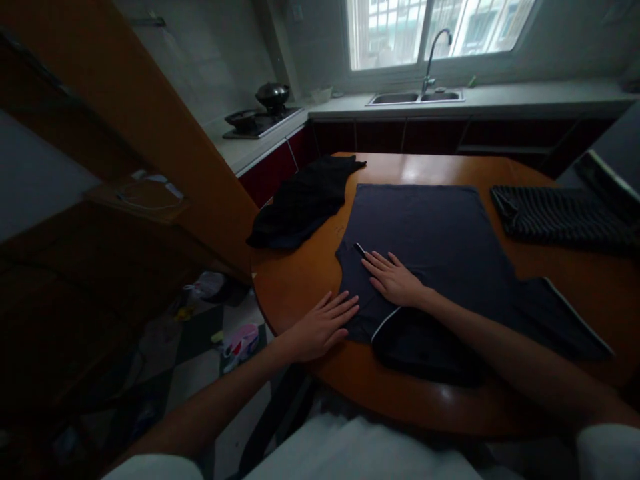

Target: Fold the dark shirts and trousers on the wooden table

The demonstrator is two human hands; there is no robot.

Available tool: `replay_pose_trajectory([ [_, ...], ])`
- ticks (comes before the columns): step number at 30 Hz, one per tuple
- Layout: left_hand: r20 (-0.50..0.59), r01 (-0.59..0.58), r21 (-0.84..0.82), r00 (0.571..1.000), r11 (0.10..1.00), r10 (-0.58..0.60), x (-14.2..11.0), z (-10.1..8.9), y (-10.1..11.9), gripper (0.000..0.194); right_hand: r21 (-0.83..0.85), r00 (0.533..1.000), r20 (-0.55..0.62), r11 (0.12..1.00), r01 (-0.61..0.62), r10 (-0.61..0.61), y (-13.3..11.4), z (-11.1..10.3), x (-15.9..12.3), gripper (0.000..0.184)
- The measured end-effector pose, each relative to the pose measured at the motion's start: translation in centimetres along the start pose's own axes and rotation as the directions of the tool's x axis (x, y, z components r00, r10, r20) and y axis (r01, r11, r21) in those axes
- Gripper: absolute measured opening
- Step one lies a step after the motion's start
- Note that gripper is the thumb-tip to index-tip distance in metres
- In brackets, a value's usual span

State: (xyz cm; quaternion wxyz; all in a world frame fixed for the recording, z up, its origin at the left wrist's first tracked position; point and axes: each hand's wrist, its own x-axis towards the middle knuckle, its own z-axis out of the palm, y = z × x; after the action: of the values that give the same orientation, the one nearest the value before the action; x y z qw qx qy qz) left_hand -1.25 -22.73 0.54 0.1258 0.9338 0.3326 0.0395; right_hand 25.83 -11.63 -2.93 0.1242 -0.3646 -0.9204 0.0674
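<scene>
A dark grey T-shirt point(425, 220) with thin white trim lies spread on the table, its hem away from me and its neck end near the table's front edge. One sleeve reaches out to the right; the left sleeve area shows a short dark, white-edged strip by my right fingertips. My right hand point(395, 279) rests flat on the shirt's left upper part, fingers stretched. Lower and to the left, my left hand point(323, 328) lies palm down, fingertips on the shirt's left edge. Neither hand grips the cloth.
The shirt lies on an orange-brown wooden table point(290, 287) with a rounded edge. A black garment point(310, 200) sits at the far left, and a dark striped cloth point(560, 213) at the right. Behind are a stove with a pan point(273, 95) and a double sink point(395, 99).
</scene>
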Motion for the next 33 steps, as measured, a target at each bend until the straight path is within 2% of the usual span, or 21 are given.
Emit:
replay_pose_trajectory([
  [4,-0.066,-0.09,-0.019,0.994,0.996,0.088,0.4,0.1,1.0,0.059,0.021,1.0,0.004,1.0,-0.011,0.011,0.0,-0.1,0.1,0.057],
  [8,-0.164,-0.117,0.005,0.98,0.993,0.116,1.1,1.0,1.6,0.033,0.034,1.0,0.014,0.999,-0.017,0.017,-0.1,-0.4,0.2,0.057],
  [11,-0.155,-0.105,-0.006,0.982,0.994,0.103,1.3,1.1,1.5,0.021,0.033,1.0,0.023,0.999,-0.016,0.015,-0.1,-0.6,0.2,0.057],
  [16,-0.107,-0.156,-0.066,0.983,0.986,0.148,1.0,0.6,1.1,0.021,0.073,1.0,0.01,0.997,-0.027,0.027,-0.1,-0.6,0.2,0.057],
  [21,-0.167,-0.096,-0.075,0.982,0.993,0.083,0.5,1.0,1.1,0.02,0.095,0.999,0.01,0.995,-0.035,0.034,-0.1,-0.7,0.1,0.056],
  [27,-0.131,-0.092,-0.138,0.989,0.986,0.074,0.5,1.0,1.3,0.016,0.125,0.999,0.029,0.991,-0.039,0.036,0.1,-0.6,0.4,0.054],
  [30,-0.156,-0.1,-0.183,0.985,0.978,0.071,1.0,0.5,1.7,0.018,0.247,0.996,0.065,0.967,-0.071,0.056,0.4,-1.5,0.6,0.05],
  [33,-0.154,-0.149,-0.216,0.981,0.965,0.117,1.5,0.0,2.3,0.025,0.362,0.997,0.026,0.929,-0.076,0.071,0.8,-3.4,-0.2,0.049],
])
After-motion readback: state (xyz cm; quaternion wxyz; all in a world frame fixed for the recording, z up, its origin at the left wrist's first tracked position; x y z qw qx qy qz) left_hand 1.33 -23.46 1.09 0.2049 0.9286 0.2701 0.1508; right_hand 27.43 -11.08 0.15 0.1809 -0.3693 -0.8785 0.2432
